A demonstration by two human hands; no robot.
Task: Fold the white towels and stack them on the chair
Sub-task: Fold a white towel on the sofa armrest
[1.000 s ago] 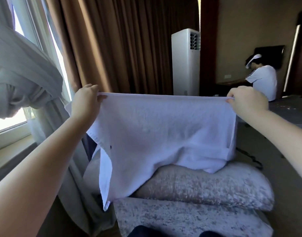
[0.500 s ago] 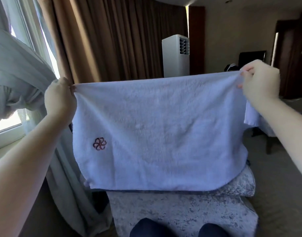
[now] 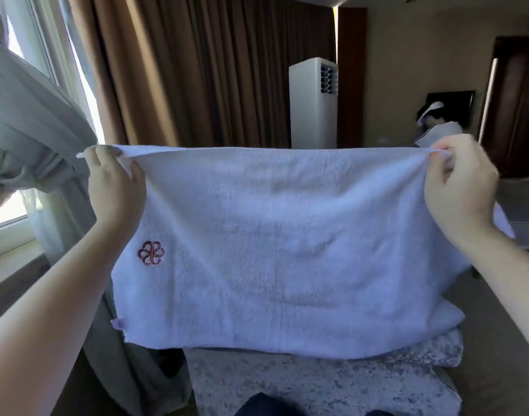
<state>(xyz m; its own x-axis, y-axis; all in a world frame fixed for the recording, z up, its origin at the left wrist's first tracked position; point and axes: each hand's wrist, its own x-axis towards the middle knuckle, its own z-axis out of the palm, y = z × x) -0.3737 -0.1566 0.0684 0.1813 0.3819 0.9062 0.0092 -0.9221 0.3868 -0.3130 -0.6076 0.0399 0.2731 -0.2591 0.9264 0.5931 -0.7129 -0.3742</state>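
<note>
At far left I see the left hand (image 3: pixel 113 184), its fingers (image 3: pixel 99 154) clamped on the upper left corner of the white towel (image 3: pixel 287 235). The towel hangs spread out in the air, top edge taut and level, with a red embroidered emblem (image 3: pixel 151 253) near its left edge. Its lower edge hangs over the grey chair (image 3: pixel 317 382); I cannot tell whether they touch. At right, the right hand (image 3: pixel 461 190) holds the upper right corner, fingers (image 3: pixel 444 163) clamped on the cloth.

A single head-worn wide-angle view looks forward and slightly down, close behind the spread towel (image 3: pixel 287 250).
</note>
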